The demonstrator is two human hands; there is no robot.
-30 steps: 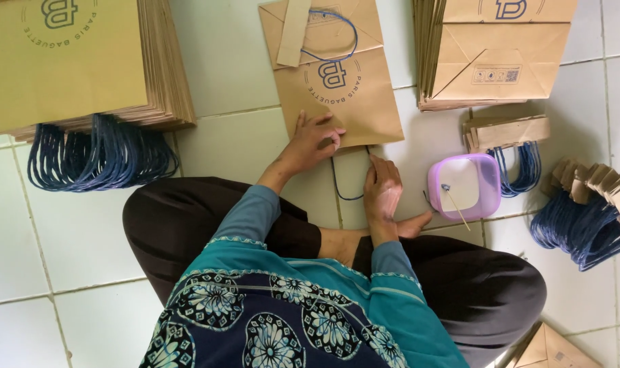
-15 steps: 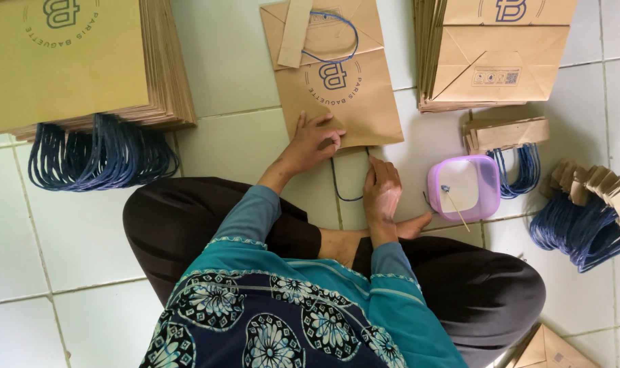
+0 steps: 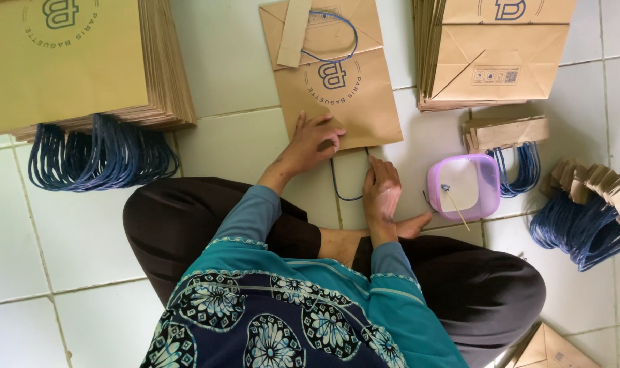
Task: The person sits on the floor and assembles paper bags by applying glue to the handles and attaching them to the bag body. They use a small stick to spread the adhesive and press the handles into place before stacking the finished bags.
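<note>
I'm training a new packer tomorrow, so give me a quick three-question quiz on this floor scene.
1. True or false: the left hand lies flat on the brown paper bag on the tiled floor.
2. What colour are the cord handles under the big bag stack at upper left?
3. The small lilac tub sits nearest to which hand? A) left B) right

Key
1. True; the right hand rests on the tiles by the bag's lower edge, beside a blue cord loop.
2. Dark blue.
3. B.
</note>
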